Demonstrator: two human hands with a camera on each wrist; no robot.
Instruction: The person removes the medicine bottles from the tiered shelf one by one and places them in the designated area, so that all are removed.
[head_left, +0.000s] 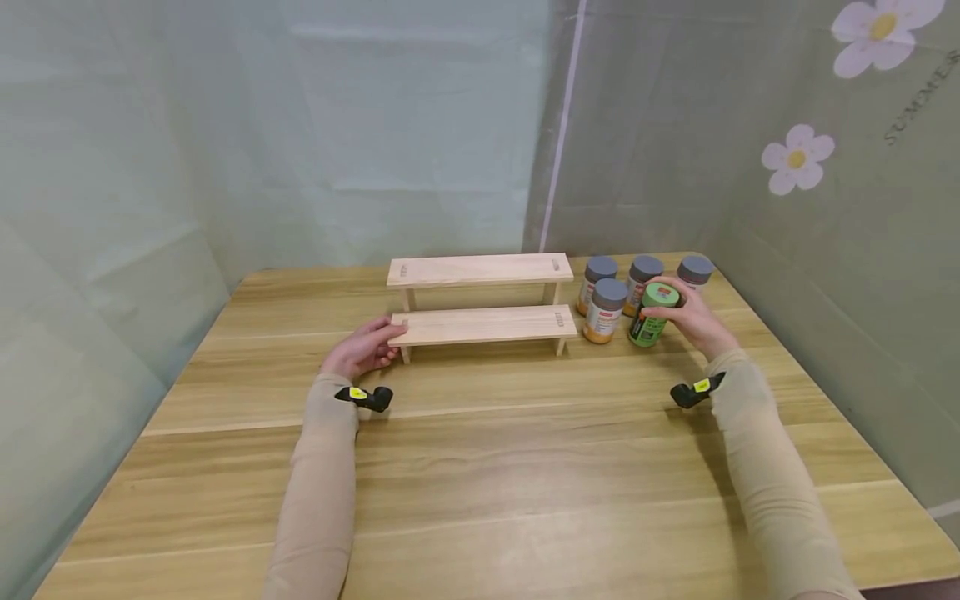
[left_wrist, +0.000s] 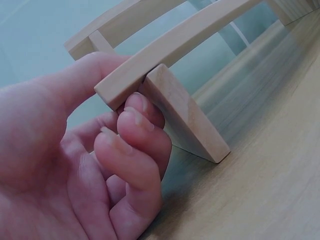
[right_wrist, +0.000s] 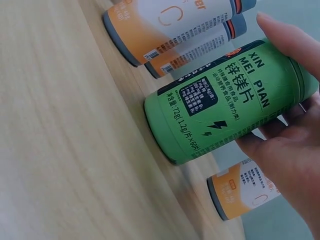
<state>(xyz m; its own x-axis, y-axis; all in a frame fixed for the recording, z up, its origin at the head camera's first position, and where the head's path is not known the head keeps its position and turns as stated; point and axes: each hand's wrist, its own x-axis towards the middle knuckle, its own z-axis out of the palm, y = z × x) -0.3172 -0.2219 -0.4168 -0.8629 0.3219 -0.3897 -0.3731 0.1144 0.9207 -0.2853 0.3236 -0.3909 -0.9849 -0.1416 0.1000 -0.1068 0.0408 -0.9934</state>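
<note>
A small two-step wooden rack point(head_left: 487, 325) stands toward the back of the table. My left hand point(head_left: 362, 350) grips the left end of its lower step. In the left wrist view, the thumb lies over the step point(left_wrist: 175, 42) and curled fingertips point(left_wrist: 137, 120) tuck beneath, beside the support leg point(left_wrist: 187, 117). Off the rack's right end, my right hand point(head_left: 697, 321) holds a green supplement bottle point(head_left: 647, 329) near its lid, thumb and fingers on opposite sides. In the right wrist view the green bottle point(right_wrist: 215, 105) shows black label print, its base close over the table.
Several white-and-orange bottles with grey lids surround the green one: a front bottle point(head_left: 604, 312) to its left, a rear-left bottle point(head_left: 600, 269), a rear-middle bottle point(head_left: 645, 268) and a rear-right bottle point(head_left: 695, 268). A hanging curtain point(head_left: 420, 125) backs the wooden table point(head_left: 517, 467).
</note>
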